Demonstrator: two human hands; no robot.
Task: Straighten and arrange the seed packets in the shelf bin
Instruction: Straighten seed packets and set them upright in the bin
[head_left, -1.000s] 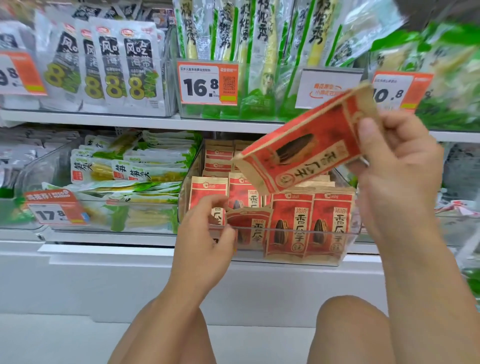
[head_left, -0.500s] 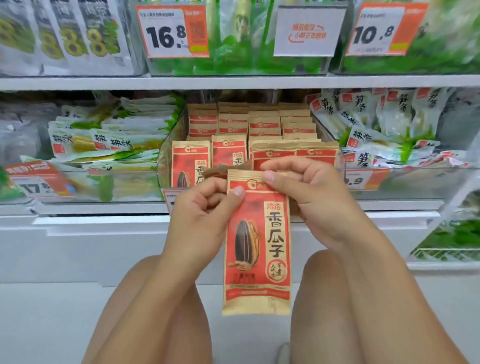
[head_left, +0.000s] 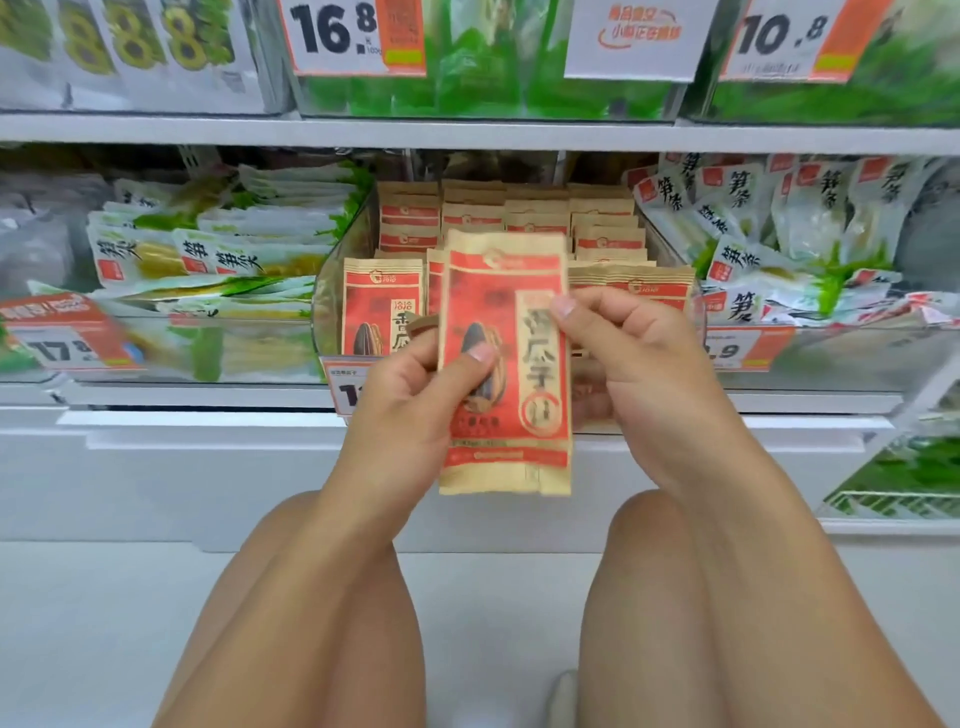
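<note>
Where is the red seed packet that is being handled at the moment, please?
In the head view the seed packet is upright at centre, pinched between the left hand and right hand, in front of the clear shelf bin.

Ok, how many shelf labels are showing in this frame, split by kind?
Orange-and-white price tags: 5, one partly hidden behind a hand
White notice card: 1
Total: 6

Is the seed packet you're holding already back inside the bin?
No: both the left hand and right hand hold the seed packet upright in front of the bin.
</note>
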